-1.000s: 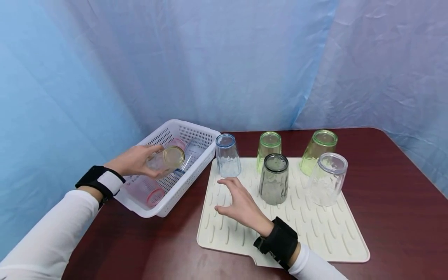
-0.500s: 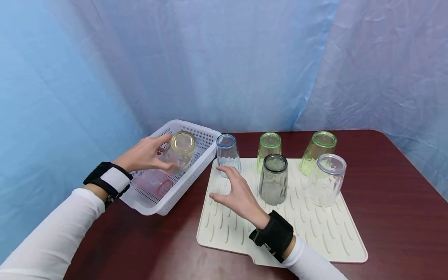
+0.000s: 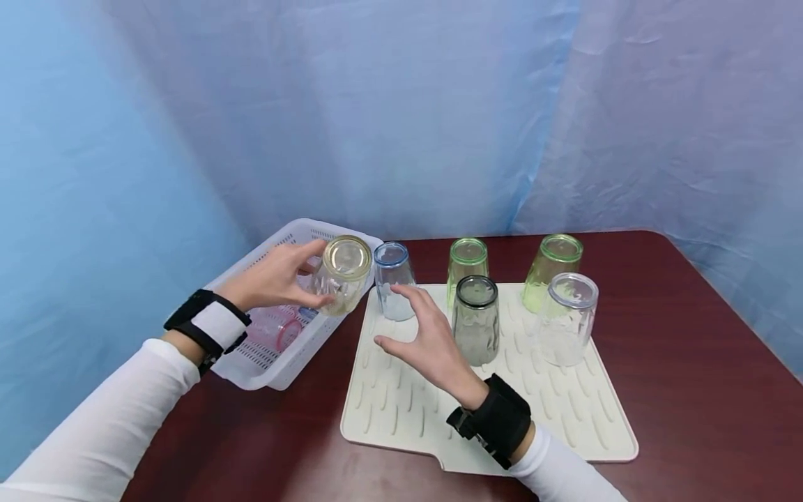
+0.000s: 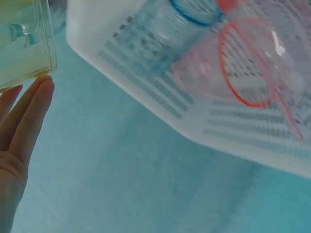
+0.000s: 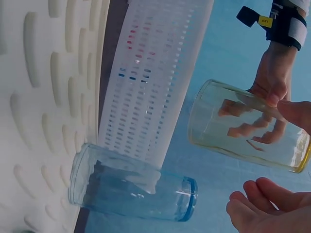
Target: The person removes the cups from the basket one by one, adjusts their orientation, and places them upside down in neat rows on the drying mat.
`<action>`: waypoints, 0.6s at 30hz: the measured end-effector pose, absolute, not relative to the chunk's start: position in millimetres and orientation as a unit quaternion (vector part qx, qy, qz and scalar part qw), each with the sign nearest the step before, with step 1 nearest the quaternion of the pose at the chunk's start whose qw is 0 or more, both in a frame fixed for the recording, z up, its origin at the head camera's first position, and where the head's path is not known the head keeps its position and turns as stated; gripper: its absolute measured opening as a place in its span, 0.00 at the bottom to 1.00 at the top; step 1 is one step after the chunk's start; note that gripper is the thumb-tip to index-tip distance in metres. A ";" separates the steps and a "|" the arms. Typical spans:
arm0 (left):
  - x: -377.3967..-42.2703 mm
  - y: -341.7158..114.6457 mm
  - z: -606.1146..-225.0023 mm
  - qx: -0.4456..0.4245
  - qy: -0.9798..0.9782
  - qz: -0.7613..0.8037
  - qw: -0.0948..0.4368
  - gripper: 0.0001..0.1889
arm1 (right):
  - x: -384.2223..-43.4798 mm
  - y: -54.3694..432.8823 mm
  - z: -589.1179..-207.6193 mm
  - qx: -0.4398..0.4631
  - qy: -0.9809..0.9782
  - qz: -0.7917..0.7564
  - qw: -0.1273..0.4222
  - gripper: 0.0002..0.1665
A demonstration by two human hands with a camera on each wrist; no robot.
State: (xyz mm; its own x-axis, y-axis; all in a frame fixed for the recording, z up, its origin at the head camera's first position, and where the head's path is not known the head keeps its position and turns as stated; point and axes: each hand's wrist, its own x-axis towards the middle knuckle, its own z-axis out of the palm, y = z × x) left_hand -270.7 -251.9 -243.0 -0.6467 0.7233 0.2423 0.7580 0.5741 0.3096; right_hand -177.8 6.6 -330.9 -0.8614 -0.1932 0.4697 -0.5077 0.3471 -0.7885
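Carrying the yellow-ringed glass (image 3: 341,279) rightward with the left hand (image 3: 282,275) since a second ago, and turning it from nearly lying to nearly upright, ringed end up. Leaving the red-rimmed glass (image 3: 276,331) lying in the basket (image 3: 297,359), and covering part of the basket's right edge in the head view. Pinching the carried glass by its sides between left thumb and fingers, the nearer hand, with its long axis tilting slightly. Holding it just left of the blue-ringed glass (image 3: 390,279) at the far-left corner of the mat (image 3: 401,411), without touching. Facing it from the near right with the right hand (image 3: 433,341), spreading thumb and fingers in an empty curve, apart from it. Having room for moving above the mat's near-left ridges, between the dark strip of bench (image 3: 335,362) on the left and the grey glass (image 3: 477,324) on the right.
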 end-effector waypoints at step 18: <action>-267.5 -198.8 -287.0 -0.487 -0.836 -0.251 -0.011 0.36 | -183.6 17.8 -324.0 0.198 -0.800 0.536 0.182 0.53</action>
